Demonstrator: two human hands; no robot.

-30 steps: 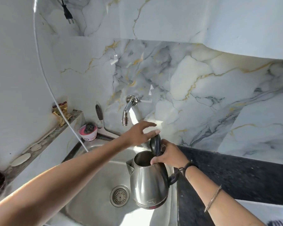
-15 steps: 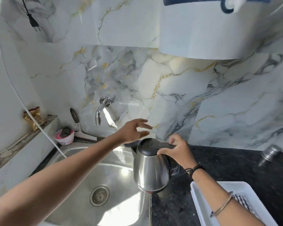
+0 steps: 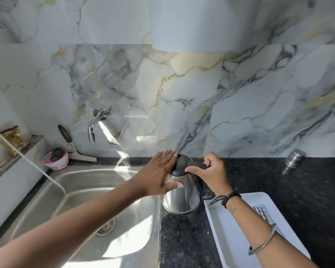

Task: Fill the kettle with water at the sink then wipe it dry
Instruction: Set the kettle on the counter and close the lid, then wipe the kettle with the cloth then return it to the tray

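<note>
A: where's the kettle [image 3: 182, 196]?
B: on the dark counter [image 3: 184, 242], just right of the sink [image 3: 81, 192], lid shut. Small logo low on its body, too blurry to read.
A: hands?
B: left hand [image 3: 159, 175] spread flat on its side, right hand [image 3: 211, 171] wrapped around the handle, hiding most of it. Far left, a pink tub [image 3: 56, 163] has writing, unreadable.

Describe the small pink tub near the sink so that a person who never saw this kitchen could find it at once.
Start at the steel sink and go to its far left corner, below and left of the wall tap. There the pink tub stands on the dark counter, just left of the squeegee leaning on the wall. It is the only pink thing there, round, with a dark scrubber inside.
</note>
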